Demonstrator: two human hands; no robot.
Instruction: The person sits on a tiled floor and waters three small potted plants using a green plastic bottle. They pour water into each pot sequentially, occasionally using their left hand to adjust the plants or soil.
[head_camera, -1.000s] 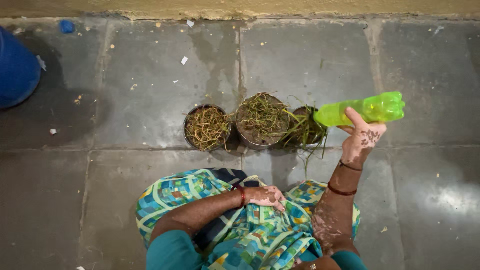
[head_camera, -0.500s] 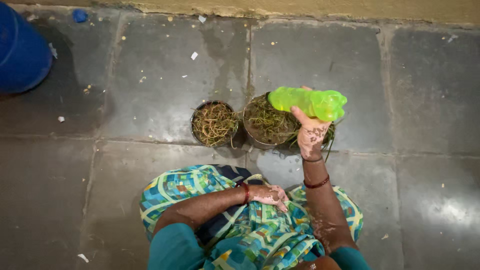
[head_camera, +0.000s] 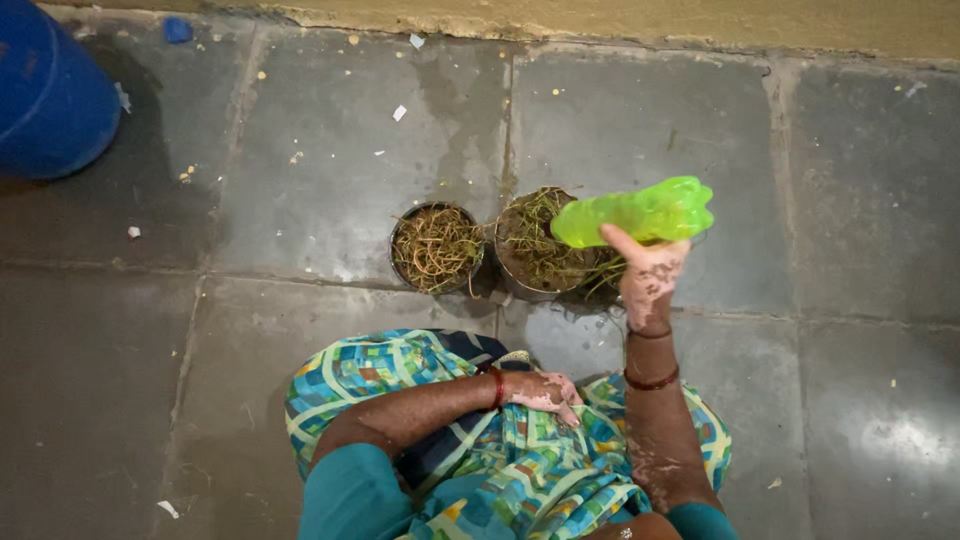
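pots (head_camera: 437, 246), two; green bottle (head_camera: 634, 214), one

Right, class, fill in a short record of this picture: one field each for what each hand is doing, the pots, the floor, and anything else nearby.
right hand: grips a green plastic bottle, tipped on its side over the middle pot
left hand: rests on the lap, holding nothing
left pot: dry, tangled stems
third pot: mostly hidden behind the hand
floor: grey stone slabs, damp patches, scattered litter
nearby: blue drum, top left

Translucent green plastic bottle (head_camera: 635, 214), tipped near horizontal, neck pointing left over middle pot (head_camera: 540, 245) w/ dry grassy plant; pot upright on stone floor.
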